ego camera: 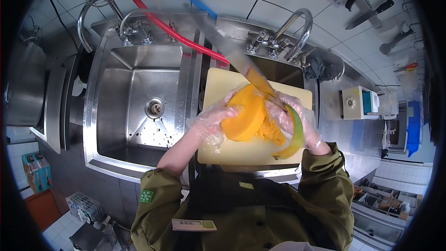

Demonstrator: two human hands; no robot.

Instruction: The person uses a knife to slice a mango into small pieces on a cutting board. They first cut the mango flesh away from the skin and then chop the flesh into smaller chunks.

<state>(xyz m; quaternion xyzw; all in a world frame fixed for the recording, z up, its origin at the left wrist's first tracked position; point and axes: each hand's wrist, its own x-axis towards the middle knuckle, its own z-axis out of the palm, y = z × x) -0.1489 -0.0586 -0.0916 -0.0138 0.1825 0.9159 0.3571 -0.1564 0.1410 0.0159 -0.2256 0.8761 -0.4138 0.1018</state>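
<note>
My left hand (214,120), in a clear plastic glove, grips a peeled chunk of orange-fleshed fruit (244,122), possibly papaya, from its left side. A long knife (240,61) is in my gloved right hand (280,115). Its blurred blade points up and to the left, with orange residue near the handle end; the handle is mostly hidden. A curved green-and-yellow strip of peel (298,136) hangs by my right hand. Beneath both hands lies a cream cutting board (217,83), with a heap of stringy orange pulp (271,132) on it.
The board spans the right sink (278,71). To the left is a steel sink (115,104) with dark specks near its drain. A red hose (181,42) reaches the board's back edge. Behind stand a right faucet (306,24) and wall-hung knives (371,14). A countertop appliance (355,103) stands at right.
</note>
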